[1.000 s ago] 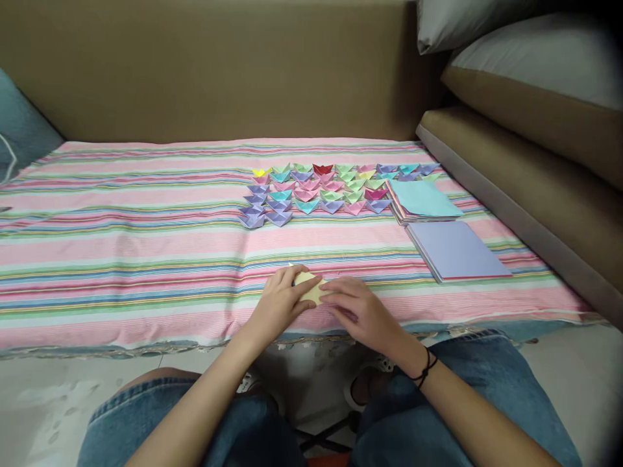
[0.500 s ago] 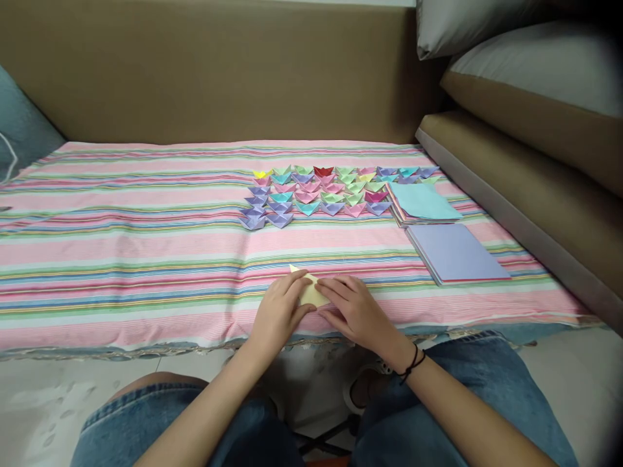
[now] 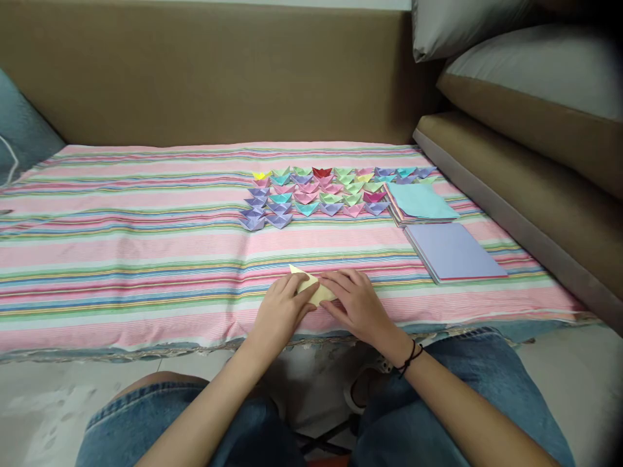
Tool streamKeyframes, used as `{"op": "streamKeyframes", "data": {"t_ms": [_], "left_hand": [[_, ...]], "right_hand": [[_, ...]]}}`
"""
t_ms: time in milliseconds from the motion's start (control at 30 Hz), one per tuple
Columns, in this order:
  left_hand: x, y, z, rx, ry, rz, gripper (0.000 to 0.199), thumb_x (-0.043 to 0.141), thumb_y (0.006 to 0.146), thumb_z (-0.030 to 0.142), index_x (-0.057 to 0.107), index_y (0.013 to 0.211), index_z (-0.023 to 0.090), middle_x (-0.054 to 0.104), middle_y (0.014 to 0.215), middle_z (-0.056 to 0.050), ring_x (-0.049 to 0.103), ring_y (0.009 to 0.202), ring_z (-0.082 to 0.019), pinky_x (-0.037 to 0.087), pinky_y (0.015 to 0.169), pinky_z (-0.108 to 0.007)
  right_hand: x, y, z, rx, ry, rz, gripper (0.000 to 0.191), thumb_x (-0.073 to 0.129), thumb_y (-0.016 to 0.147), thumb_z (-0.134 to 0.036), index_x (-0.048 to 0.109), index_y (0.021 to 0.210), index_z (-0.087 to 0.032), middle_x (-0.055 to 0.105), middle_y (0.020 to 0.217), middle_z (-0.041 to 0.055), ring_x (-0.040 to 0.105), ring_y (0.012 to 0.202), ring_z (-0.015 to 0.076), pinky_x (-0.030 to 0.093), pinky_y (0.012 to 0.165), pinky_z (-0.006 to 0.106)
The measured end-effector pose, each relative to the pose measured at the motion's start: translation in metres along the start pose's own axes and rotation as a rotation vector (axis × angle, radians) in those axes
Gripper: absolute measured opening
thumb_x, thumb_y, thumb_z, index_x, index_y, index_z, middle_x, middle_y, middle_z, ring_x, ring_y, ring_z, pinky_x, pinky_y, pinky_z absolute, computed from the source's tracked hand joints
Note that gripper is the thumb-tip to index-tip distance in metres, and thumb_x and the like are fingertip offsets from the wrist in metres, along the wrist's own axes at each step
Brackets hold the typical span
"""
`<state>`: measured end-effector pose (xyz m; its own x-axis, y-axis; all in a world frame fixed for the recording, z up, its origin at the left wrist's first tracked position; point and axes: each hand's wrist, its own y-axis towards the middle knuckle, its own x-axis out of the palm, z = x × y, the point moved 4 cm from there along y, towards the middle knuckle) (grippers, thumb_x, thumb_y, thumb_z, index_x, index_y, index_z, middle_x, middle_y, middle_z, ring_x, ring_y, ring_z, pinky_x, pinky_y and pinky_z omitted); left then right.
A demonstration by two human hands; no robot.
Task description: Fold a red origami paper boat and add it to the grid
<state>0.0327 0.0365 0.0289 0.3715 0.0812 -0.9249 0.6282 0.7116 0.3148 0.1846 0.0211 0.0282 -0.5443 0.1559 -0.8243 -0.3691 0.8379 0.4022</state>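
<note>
A pale yellow folded sheet of paper [image 3: 321,296] lies near the front edge of the striped cloth, between my hands. One pointed corner sticks out past the fingers at the upper left. My left hand [image 3: 283,303] grips its left side, index finger pressed across the top. On its right side, my right hand [image 3: 354,300] holds the paper with fingers above and thumb toward me. The fingers hide parts of the folds. Farther back stand several rows of small folded paper boats [image 3: 306,197] in purple, pink, green, blue, red and yellow.
Right of the boats lies a stack of square paper with a light blue top sheet [image 3: 423,201]. Nearer me is another stack, lavender on top [image 3: 455,251]. A brown backrest [image 3: 209,71] rises behind, and cushions [image 3: 535,84] are piled at the right.
My left index finger has moved right across the paper. The right hand has shifted slightly right, and more of the paper's right part now shows.
</note>
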Motion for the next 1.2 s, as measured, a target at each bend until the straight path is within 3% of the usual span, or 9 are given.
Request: {"op": "streamKeyframes", "data": {"t_ms": [133,333,600,700,867,933,1033,1100,1200], "left_hand": [[0.0,0.003,-0.001,-0.01,0.052,-0.056,0.039,0.058,0.083,0.024,0.053,0.121,0.023,0.053,0.118,-0.011,0.05,0.104,-0.026,0.043,0.086,-0.042],[0.002,0.003,-0.005,-0.018,0.025,-0.075,0.042,0.059,0.082,0.026,0.053,0.123,0.025,0.052,0.12,-0.01,0.048,0.104,-0.027,0.043,0.086,-0.043],[-0.003,0.0,-0.004,0.027,0.01,-0.085,0.043,0.053,0.085,0.03,0.049,0.128,0.023,0.053,0.121,-0.012,0.049,0.104,-0.027,0.044,0.087,-0.044],[-0.007,-0.002,-0.001,0.095,0.009,-0.065,0.041,0.05,0.086,0.029,0.05,0.125,0.017,0.054,0.122,-0.014,0.05,0.11,-0.028,0.045,0.091,-0.045],[-0.015,-0.005,0.004,0.23,0.015,0.079,0.025,0.046,0.087,0.018,0.059,0.108,0.014,0.064,0.11,-0.012,0.055,0.11,-0.026,0.045,0.094,-0.04],[-0.021,-0.003,0.002,0.166,-0.05,0.152,0.021,0.044,0.087,0.016,0.06,0.101,0.015,0.067,0.098,-0.01,0.06,0.096,-0.022,0.049,0.085,-0.036],[-0.034,0.001,-0.007,-0.093,-0.252,0.301,0.019,0.04,0.089,0.019,0.06,0.09,0.016,0.066,0.082,-0.007,0.06,0.076,-0.017,0.049,0.069,-0.029],[-0.039,0.004,-0.013,-0.289,-0.476,0.374,0.021,0.04,0.09,0.024,0.059,0.085,0.016,0.063,0.075,-0.004,0.058,0.068,-0.014,0.047,0.062,-0.025],[-0.035,0.009,-0.015,-0.451,-0.827,0.358,0.023,0.045,0.088,0.032,0.061,0.084,0.016,0.06,0.069,-0.001,0.055,0.059,-0.012,0.045,0.055,-0.022]], "right_hand": [[-0.012,-0.005,0.002,0.008,0.095,0.108,0.026,0.05,0.088,-0.022,0.059,0.112,-0.024,0.063,0.109,0.007,0.053,0.102,0.0243,0.043,0.088,0.043],[-0.009,-0.014,-0.001,-0.169,0.055,0.011,0.019,0.054,0.084,-0.017,0.067,0.094,-0.025,0.066,0.101,0.0037,0.053,0.099,0.0224,0.041,0.089,0.043],[-0.024,-0.019,0.027,-0.055,0.007,0.119,0.014,0.057,0.082,-0.018,0.068,0.085,-0.025,0.068,0.094,0.0032,0.056,0.092,0.0236,0.043,0.081,0.043],[-0.027,-0.019,0.029,0.004,0.161,0.16,0.011,0.058,0.083,-0.019,0.066,0.089,-0.024,0.068,0.093,0.0042,0.058,0.091,0.0227,0.045,0.082,0.041],[-0.04,-0.018,0.036,0.225,0.453,0.384,0.003,0.06,0.083,-0.021,0.06,0.08,-0.021,0.067,0.083,0.0042,0.063,0.084,0.0204,0.049,0.077,0.036],[-0.045,-0.017,0.036,0.272,0.505,0.427,0.007,0.06,0.083,-0.023,0.061,0.077,-0.02,0.067,0.08,0.0039,0.063,0.081,0.0199,0.049,0.077,0.035],[-0.047,-0.013,0.034,0.322,0.616,0.425,0.015,0.054,0.088,-0.028,0.066,0.084,-0.02,0.069,0.088,0.0058,0.063,0.089,0.0205,0.048,0.083,0.035],[-0.041,-0.008,0.03,0.356,0.773,0.364,0.018,0.053,0.088,-0.032,0.065,0.098,-0.022,0.067,0.102,0.0073,0.061,0.099,0.0215,0.047,0.088,0.037],[-0.023,0.001,0.019,0.407,1.081,0.193,0.04,0.064,0.079,-0.038,0.056,0.115,-0.024,0.062,0.117,0.009,0.058,0.107,0.0235,0.049,0.088,0.038]]}}
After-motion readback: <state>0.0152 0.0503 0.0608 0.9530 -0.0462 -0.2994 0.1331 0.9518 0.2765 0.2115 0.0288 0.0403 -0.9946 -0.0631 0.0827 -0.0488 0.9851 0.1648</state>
